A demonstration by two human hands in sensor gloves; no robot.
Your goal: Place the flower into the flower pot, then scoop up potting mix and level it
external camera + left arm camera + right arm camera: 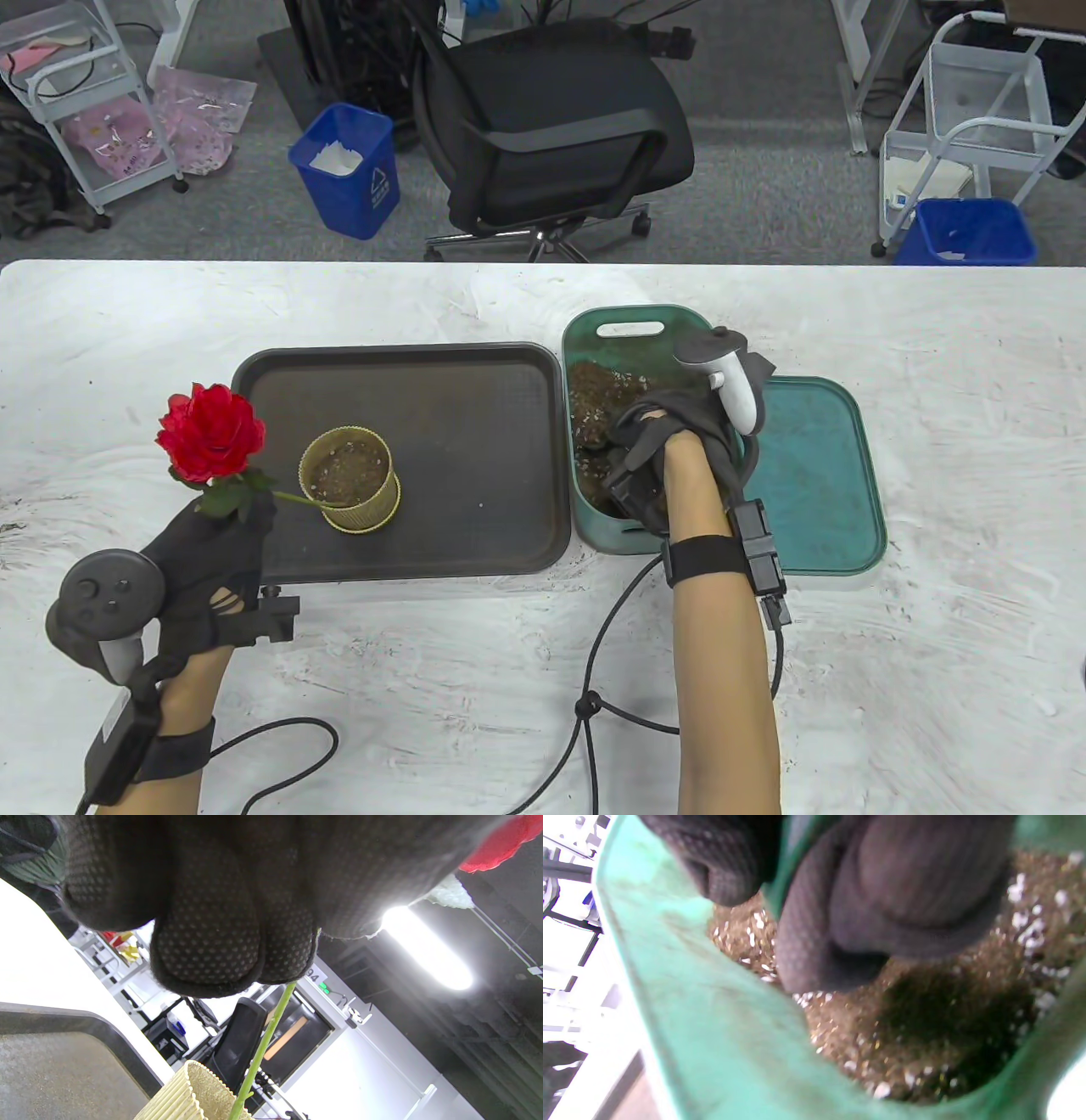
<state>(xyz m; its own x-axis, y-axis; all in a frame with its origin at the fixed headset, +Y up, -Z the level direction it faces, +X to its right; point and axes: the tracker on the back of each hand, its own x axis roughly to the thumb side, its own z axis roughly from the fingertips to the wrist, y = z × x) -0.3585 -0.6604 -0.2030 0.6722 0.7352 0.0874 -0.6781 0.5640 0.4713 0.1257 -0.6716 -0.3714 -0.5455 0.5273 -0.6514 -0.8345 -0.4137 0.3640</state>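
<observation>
The flower (210, 437) is pinched by the left grip (208, 543); the right grip (657, 441) is curled in potting mix (594, 399), holding unclear. A tilted stem could tip the flower pot (349, 480).

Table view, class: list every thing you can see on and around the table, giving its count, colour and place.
Flower: one, red, stem in pot, held at tray's left edge.
Flower pot: one, yellow, on tray, some mix inside.
Tray: one, dark brown, table centre.
Bin: one, green, right of tray, holds potting mix.
Lid: one, green, right of bin.
Chair: one, black, behind table.
Wastebaskets: two, blue, floor.
Left hand: black glove, grips flower.
Right hand: grey glove, inside bin.
</observation>
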